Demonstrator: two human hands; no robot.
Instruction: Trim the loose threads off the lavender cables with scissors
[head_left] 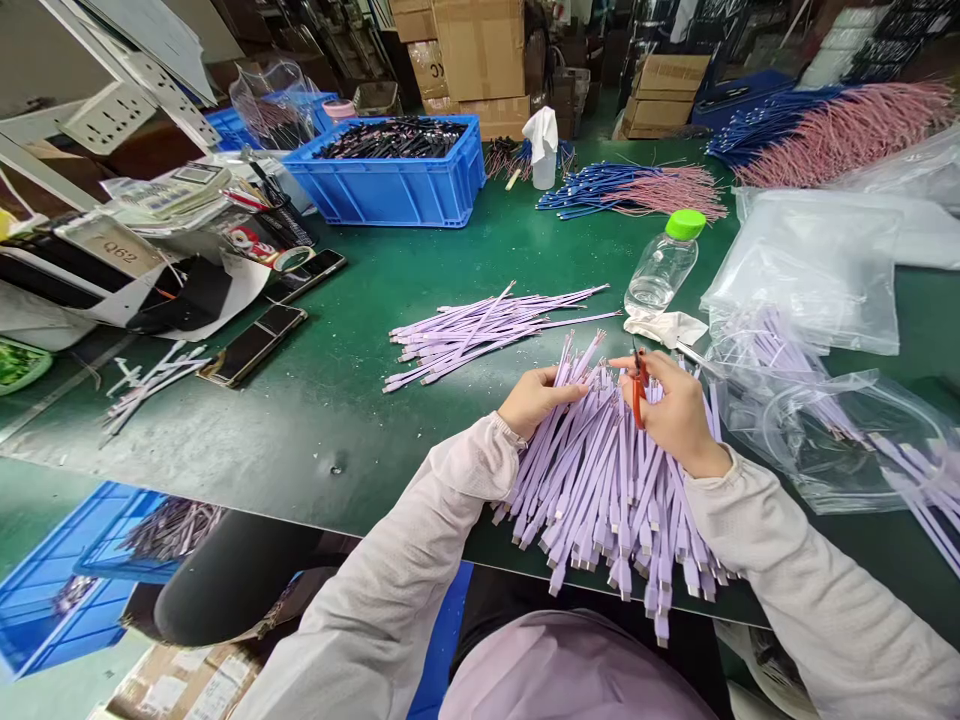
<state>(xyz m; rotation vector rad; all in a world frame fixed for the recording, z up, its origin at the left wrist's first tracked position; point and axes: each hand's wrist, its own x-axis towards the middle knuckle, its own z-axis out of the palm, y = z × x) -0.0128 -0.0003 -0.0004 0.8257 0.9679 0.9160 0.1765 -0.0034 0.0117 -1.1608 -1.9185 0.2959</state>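
The large pile of lilac cables is spread at the near edge of the counter, with bared wire ends turned away from the person. An orange-handled tool is gripped in the fingers of the right hand beside those ends. The left hand is held at the same ends; whether a cable is pinched in its fingers cannot be told. A smaller pile of lilac cables is set apart farther back and may be judged finished; the larger share seems left to be worked. Further lilac cables are seen in clear plastic at the right.
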